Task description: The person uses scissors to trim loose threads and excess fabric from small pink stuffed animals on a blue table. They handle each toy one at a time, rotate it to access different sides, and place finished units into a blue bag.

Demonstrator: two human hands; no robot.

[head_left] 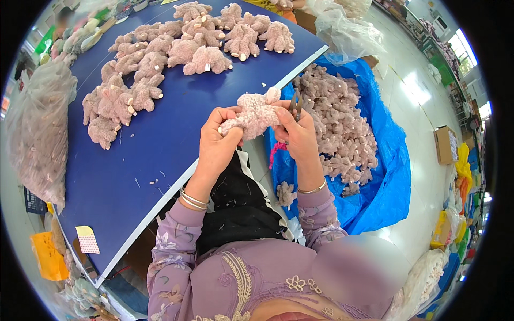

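Note:
Between both hands, over the table's near edge, I hold a small fluffy pink plush toy [254,114] with pale tips on its limbs. My left hand [217,140] pinches one end of it, thumb on top. The other end is gripped by my right hand [297,134]. Dark metal thread snips [295,104] are also tucked in the right hand, blades pointing up and away. A bright pink strip [277,153] hangs below that hand. The fingers under the toy are partly hidden.
Several similar plush toys [115,99] lie spread across the blue table [176,115]. A blue sheet-lined container [393,155] at the right holds a heap of plush pieces [342,120]. Stuffed clear bags [43,128] stand left; thread scraps [155,182] dot the tabletop.

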